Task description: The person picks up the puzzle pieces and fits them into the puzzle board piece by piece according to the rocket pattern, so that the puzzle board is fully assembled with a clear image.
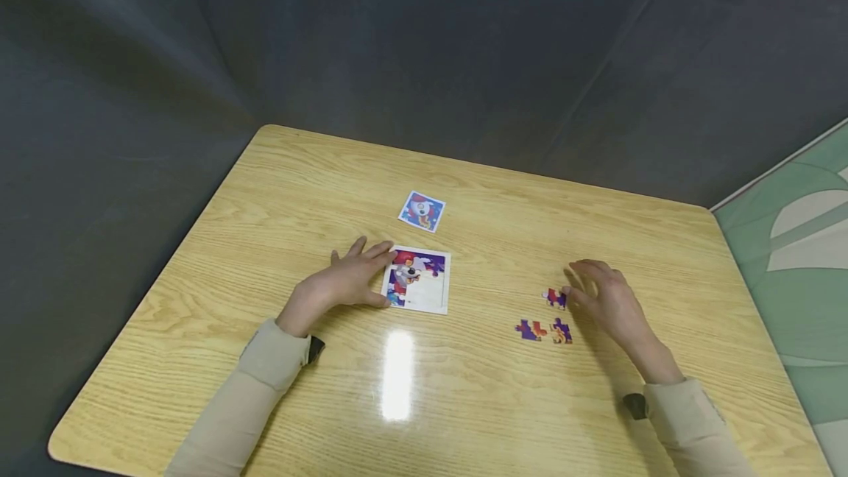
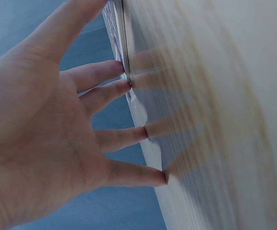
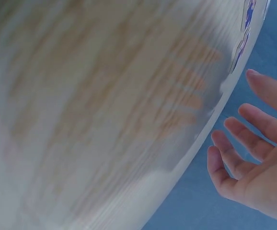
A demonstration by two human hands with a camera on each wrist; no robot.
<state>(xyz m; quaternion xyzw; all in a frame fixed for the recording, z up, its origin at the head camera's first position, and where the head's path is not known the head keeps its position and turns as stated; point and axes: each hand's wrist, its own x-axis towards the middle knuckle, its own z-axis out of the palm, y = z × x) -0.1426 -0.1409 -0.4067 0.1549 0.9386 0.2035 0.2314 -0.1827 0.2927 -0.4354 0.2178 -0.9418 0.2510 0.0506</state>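
Note:
A white-framed jigsaw puzzle (image 1: 426, 294) lies mid-table, with joined pieces along its left and top and bare white board at lower right. My left hand (image 1: 351, 277) spreads its fingers at the frame's left side, thumb by the lower corner and fingertips at the upper one. In the left wrist view several fingertips (image 2: 157, 177) touch the tabletop. My right hand (image 1: 608, 302) hovers with loosely bent fingers, holding nothing. Close to its thumb lies a red and purple puzzle piece (image 1: 555, 299). Two more loose pieces, a purple-red one (image 1: 530, 330) and a purple-yellow one (image 1: 561, 331), lie nearer the front.
A small picture card (image 1: 422, 212) of the same colours lies behind the puzzle. The wooden table (image 1: 318, 190) has rounded corners and a bright light reflection in front. Dark cloth (image 1: 424, 50) hangs behind it, and a green patterned panel (image 1: 795, 271) stands at the right.

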